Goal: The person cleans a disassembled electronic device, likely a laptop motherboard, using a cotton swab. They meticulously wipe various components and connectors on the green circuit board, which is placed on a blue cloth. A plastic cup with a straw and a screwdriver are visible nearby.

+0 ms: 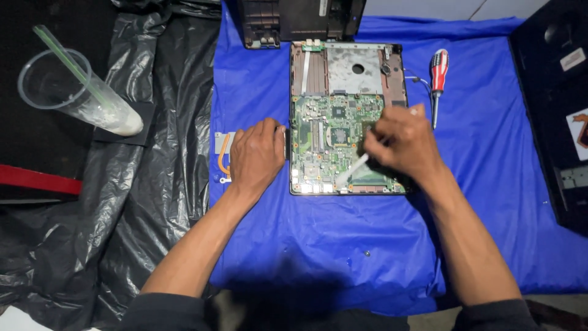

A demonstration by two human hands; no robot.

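At the far left a clear plastic cup [73,92] with a green straw [67,61] is lying tilted on black plastic sheeting [153,153]. To its right, the left hand [257,156] is resting palm down on the blue cloth [343,245], its fingertips pressing against the left edge of the opened laptop base [346,119]; it is closing on nothing, only bracing. Just under that hand's left side a small metal bracket with an orange cable [222,150] is peeking out. The laptop base is lying flat, its long axis running away from the person, with the green circuit board [324,135] at the near end. The right hand [401,141] is hovering over the board's right part, fingers pinching a thin white stick-like tool [352,168] that is slanting down-left from the grip, its tip touching the board. Beyond this hand to the right, a red-handled screwdriver [437,79] is lying with its tip pointing toward the person.
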